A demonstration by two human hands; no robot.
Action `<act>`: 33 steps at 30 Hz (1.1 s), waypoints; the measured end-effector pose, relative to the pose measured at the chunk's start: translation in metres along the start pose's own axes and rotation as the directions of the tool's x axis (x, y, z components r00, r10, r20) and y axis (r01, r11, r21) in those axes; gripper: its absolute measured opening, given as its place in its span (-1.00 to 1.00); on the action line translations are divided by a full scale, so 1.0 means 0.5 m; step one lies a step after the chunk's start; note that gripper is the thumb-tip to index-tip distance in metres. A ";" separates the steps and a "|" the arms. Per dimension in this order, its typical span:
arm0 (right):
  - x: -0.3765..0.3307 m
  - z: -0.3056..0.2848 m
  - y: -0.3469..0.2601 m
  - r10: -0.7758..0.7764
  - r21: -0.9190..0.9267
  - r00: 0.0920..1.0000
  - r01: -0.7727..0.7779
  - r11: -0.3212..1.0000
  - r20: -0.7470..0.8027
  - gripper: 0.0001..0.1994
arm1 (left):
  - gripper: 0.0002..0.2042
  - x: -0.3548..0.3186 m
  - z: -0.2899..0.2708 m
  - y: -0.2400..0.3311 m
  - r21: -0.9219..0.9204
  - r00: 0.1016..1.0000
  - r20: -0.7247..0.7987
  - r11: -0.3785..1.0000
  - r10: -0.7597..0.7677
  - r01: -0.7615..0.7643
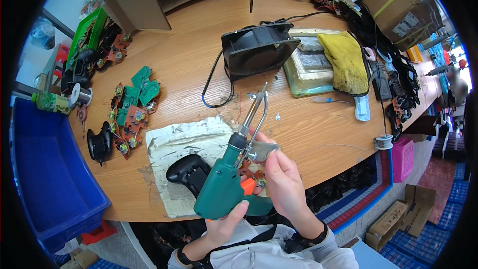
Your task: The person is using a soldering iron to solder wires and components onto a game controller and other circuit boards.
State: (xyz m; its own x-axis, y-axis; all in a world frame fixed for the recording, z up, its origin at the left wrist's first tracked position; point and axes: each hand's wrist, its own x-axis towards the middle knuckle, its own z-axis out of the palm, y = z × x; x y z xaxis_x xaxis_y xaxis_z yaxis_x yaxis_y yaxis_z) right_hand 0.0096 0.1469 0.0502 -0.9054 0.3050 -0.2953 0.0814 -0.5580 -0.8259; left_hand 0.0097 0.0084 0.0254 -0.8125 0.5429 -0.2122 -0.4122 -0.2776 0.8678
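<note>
A green soldering gun [219,189] with an orange trigger is tilted over the table, its long metal tip and a thin curved feed tube pointing to the far side. My left hand [224,226] is closed round the lower part of its body, most fingers hidden beneath. At its barrel, my right hand [286,179] pinches a grey flat piece [264,150] beside a small screw fitting. Under the gun, a black game controller [185,169] rests on a stained white cloth [164,144]. Brown circuit boards [259,175] show partly behind the gun.
Green and brown circuit boards [142,89] lie to the left, near a blue bin [50,179]. A black fan [259,52] stands ahead. Beside it, a yellow glove [343,62] covers part of a framed tray [301,82]. A solder spool [383,142] sits at the right edge.
</note>
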 end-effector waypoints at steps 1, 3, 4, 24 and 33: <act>-0.004 0.002 -0.003 0.038 0.002 0.999 -0.038 0.999 0.025 -0.62 | -0.54 0.002 0.003 0.001 0.001 1.000 -0.002 1.000 0.001 -0.001; -0.011 0.002 -0.005 0.075 0.003 0.996 -0.075 0.997 0.048 -0.62 | -0.54 0.009 0.010 0.004 0.112 0.993 -0.027 0.987 0.119 -0.115; -0.013 0.002 -0.005 0.052 -0.006 0.998 -0.052 0.999 0.047 -0.62 | -0.54 0.009 0.012 0.007 0.113 0.993 -0.027 0.987 0.119 -0.115; 0.008 -0.041 0.030 0.269 0.696 0.918 -0.397 0.599 0.292 -0.79 | -0.56 -0.009 0.004 -0.013 0.061 0.994 -0.087 0.996 0.067 -0.062; 0.002 -0.026 0.029 0.137 0.241 0.989 -0.146 0.960 0.053 -0.78 | -0.56 -0.006 -0.004 -0.006 0.089 1.000 -0.017 0.996 0.004 -0.003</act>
State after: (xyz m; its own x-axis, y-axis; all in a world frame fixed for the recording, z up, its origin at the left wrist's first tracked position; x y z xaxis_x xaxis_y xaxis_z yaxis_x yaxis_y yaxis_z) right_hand 0.0154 0.1493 0.0317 -0.9064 0.1846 -0.3800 0.1098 -0.7657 -0.6338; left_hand 0.0123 0.0060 0.0224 -0.8210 0.5286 -0.2159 -0.3715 -0.2073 0.9050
